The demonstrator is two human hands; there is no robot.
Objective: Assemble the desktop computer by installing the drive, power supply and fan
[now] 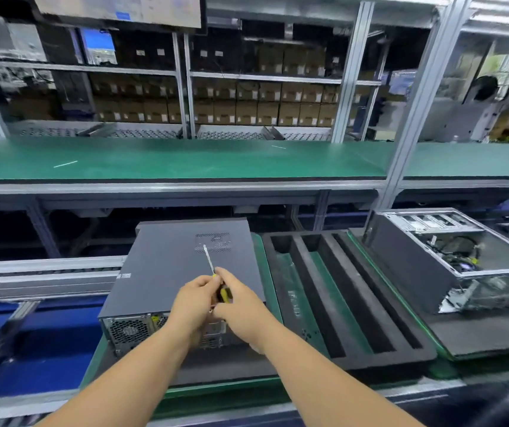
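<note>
A closed dark grey desktop case [173,266] lies flat on a green-edged tray, its rear panel with the power supply grille [128,329] facing me. Above the near end of its lid, my left hand [194,303] and my right hand [238,306] are together round a screwdriver [213,274] with a black-and-yellow handle. The thin metal shaft points up and away over the lid. At the right, a second desktop case [450,260] lies open, with its cables and metal frame showing.
A black foam tray [348,297] with three long slots lies between the two cases. A green-matted shelf [185,161] runs across behind, with racks of cardboard boxes beyond it. Conveyor rails [41,272] and a blue floor area lie to the left.
</note>
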